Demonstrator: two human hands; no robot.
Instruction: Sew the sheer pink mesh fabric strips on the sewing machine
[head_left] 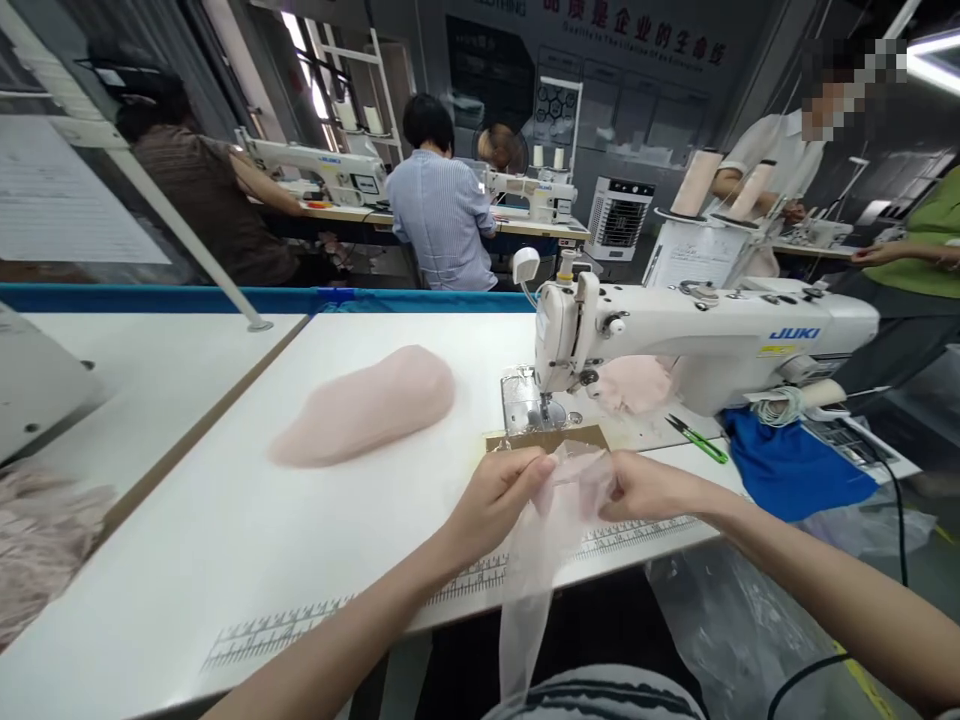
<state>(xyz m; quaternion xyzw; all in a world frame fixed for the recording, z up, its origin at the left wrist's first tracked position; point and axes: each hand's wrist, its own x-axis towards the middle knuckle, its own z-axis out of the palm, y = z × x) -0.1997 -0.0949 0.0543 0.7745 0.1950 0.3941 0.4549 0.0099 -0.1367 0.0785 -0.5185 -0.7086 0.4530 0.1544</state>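
Observation:
My left hand [499, 495] and my right hand [637, 487] both pinch a strip of sheer pale pink fabric [544, 560] just in front of the sewing machine's needle plate [525, 400]. The strip hangs down from my fingers over the table's front edge toward my lap. The white JUKI sewing machine [705, 335] stands right behind my hands. A mound of the same pink fabric [367, 405] lies on the white table [225, 520] to the left of the machine.
Green-handled thread snips [697, 437] and a blue cloth [795, 465] lie right of the needle. More pink fabric [637, 385] sits behind the machine arm, and a pile [37, 545] at far left. Other people sew at machines behind; a person in green [922, 245] stands at right.

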